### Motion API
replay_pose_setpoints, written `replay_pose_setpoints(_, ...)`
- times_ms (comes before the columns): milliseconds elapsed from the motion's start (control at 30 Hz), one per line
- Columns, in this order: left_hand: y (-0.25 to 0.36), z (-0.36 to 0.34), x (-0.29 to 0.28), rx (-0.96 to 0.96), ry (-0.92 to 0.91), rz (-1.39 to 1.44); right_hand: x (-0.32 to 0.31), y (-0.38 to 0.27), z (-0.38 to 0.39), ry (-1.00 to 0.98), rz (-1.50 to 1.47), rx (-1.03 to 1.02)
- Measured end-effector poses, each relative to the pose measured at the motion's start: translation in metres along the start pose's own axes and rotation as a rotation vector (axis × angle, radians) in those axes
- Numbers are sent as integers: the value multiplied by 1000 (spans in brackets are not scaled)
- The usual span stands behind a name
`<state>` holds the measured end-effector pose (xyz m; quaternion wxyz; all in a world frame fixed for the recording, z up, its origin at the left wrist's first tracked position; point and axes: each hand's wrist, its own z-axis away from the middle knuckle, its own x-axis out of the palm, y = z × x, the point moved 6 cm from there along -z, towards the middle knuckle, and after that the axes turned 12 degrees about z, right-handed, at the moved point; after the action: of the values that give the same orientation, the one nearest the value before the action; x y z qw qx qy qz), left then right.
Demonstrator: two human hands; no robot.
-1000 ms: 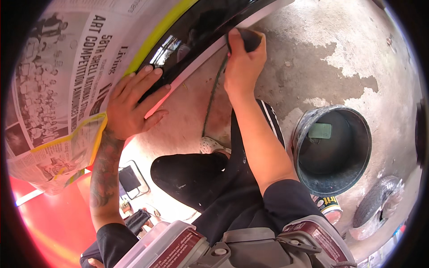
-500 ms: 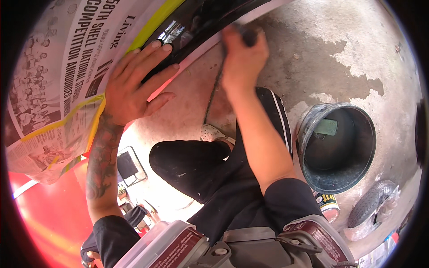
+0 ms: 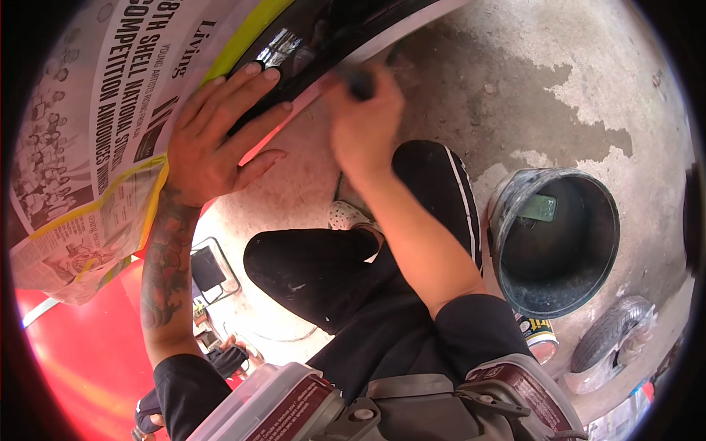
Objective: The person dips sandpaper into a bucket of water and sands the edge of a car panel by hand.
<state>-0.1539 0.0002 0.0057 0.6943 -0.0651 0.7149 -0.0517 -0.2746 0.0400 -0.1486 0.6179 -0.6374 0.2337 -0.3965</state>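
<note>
My left hand lies open, fingers spread, with its fingertips on the edge of a glossy black panel. Newspaper held by yellow tape covers the surface to its left. Motion smears my right hand, but its fingers are closed round a small dark object whose kind I cannot make out. That hand is at the panel's lower rim, close to a pale pinkish strip running along it.
On the concrete floor to the right stands a black bucket with a green block inside. Beside it are a can and a tyre partly in clear plastic. A shiny red surface is at lower left; another person's sleeve shows nearby.
My right hand has moved left and slightly down along the panel's rim, nearer my left hand, still closed round the dark object. My left hand stays nearly in place.
</note>
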Motion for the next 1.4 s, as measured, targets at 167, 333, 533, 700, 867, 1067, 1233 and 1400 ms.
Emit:
replay_pose_setpoints(167, -1, 2, 2, 7, -17, 5, -31, -19, -24, 271, 133, -89)
replay_pose_setpoints(333, -2, 1, 4, 28, -32, 0, -24, -16, -19, 210, -89, -92)
replay_pose_setpoints(533, -1, 2, 4, 28, -47, -18, -21, -12, -24, 110, -42, -148)
replay_pose_setpoints(700, -2, 3, 3, 28, -45, -31, -5, 0, 2, 97, 65, -91)
replay_pose_setpoints(867, 0, 0, 3, 24, -51, -29, -21, -15, -19, 141, 31, -190)
replay_pose_setpoints(1067, 1, 0, 1, 4, -26, 8, 13, 3, 13, -11, -68, 37)
replay_pose_setpoints(1233, 0, 2, 4, 31, -40, -41, 1, 2, 2, 75, 55, 24)
replay_pose_setpoints(1400, -3, 5, 5, 23, -33, -21, -16, -1, -21, 276, -457, 38)
